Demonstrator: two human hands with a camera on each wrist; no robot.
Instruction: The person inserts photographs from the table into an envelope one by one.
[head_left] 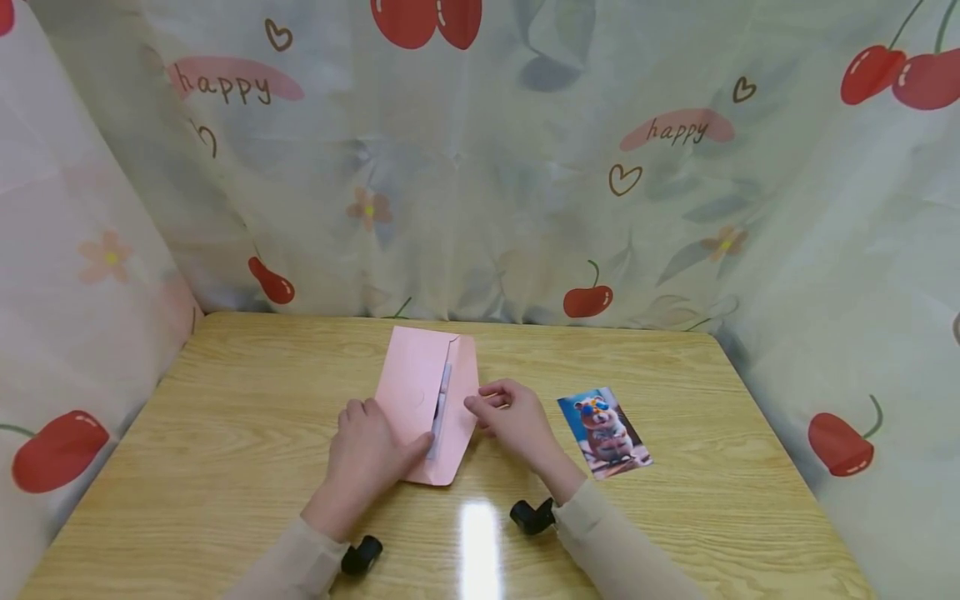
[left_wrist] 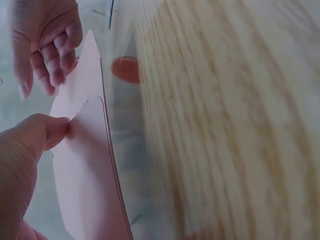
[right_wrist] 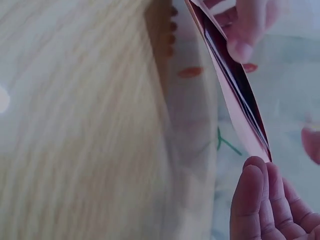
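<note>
A pink envelope (head_left: 408, 375) has its flap (head_left: 467, 367) unfolded to the right. In its slit-like mouth shows the edge of a picture card (head_left: 440, 408); most of that card is hidden inside. My left hand (head_left: 367, 446) grips the envelope, its thumb on the pocket near the mouth. In the left wrist view the thumb (left_wrist: 50, 130) presses the pocket's edge, fingers out of sight. My right hand (head_left: 517, 417) is at the flap's outer edge. Its fingers (right_wrist: 250, 185) meet that edge in the right wrist view, and the thumb stands apart.
Right of the right hand lies a photo card (head_left: 606, 433) of a hamster-like animal in sunglasses. The wooden table (head_left: 247, 400) ends at a cherry-printed curtain (head_left: 480, 208) behind and at both sides. Black wrist devices (head_left: 532, 517) sit by both cuffs.
</note>
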